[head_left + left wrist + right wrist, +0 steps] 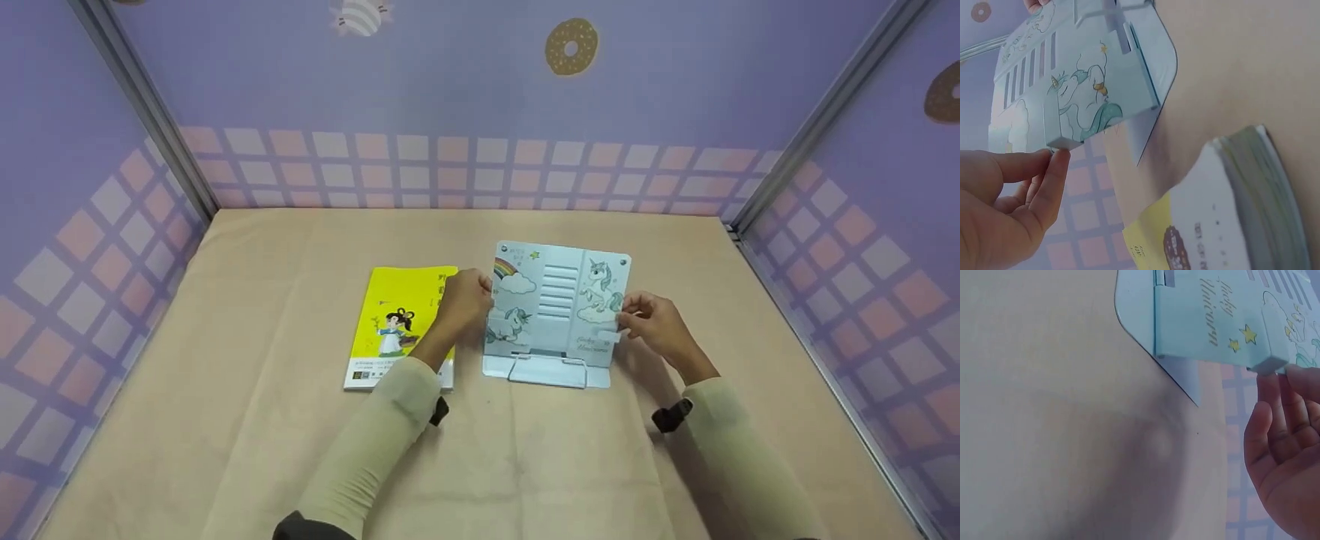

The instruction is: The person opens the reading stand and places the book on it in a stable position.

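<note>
A pale blue book stand (555, 337) printed with unicorns, clouds and a rainbow stands upright on the table, with slots down its middle and a wire holder at its base. My left hand (466, 300) pinches its left edge; in the left wrist view, thumb and finger meet at a small side clip (1062, 126). On the opposite edge my right hand (658, 326) pinches the stand by another side clip (1272, 343), its other fingers loosely bent below. A yellow book (394, 292) with a cartoon figure lies flat left of the stand, partly hidden by my left arm.
Beige cloth covers the table (225, 420). Purple walls (450, 82) with a pink and white checked band close in the back and both sides, with metal posts (142, 97) at the corners.
</note>
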`<action>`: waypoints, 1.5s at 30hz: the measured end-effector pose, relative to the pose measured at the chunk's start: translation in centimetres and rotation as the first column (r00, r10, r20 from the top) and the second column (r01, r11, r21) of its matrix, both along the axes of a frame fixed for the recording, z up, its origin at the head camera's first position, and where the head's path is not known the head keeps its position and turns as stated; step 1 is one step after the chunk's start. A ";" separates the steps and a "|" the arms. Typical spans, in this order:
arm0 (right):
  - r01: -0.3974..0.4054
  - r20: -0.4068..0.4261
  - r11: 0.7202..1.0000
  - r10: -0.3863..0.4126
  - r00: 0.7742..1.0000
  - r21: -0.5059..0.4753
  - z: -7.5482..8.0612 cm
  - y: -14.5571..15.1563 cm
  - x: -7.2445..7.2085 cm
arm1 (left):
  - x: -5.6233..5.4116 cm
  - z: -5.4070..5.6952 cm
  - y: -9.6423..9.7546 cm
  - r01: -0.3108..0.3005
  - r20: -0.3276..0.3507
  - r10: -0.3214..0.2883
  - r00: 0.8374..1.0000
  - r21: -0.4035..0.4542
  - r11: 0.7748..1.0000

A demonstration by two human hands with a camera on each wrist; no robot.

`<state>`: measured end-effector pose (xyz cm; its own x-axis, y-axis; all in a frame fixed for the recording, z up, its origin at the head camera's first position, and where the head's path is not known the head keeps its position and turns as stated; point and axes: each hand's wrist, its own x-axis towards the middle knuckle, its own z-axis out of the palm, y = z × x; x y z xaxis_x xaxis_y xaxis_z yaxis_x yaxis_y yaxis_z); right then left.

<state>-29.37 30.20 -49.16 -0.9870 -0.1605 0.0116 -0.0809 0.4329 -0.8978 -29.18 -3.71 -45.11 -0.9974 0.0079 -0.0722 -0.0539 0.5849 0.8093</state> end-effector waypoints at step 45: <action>-0.444 -0.134 0.888 0.429 0.893 -0.120 -1.4 -6.5 5.1 | -2.2 1.0 5.2 0.232 -0.186 -0.233 0.955 -0.028 0.972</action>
<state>-24.31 23.73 -50.51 -0.8096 -0.5640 0.1627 -0.3249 0.1998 -0.9244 -31.42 1.45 -44.07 -0.9637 0.2413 0.1141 0.2356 0.5680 0.7886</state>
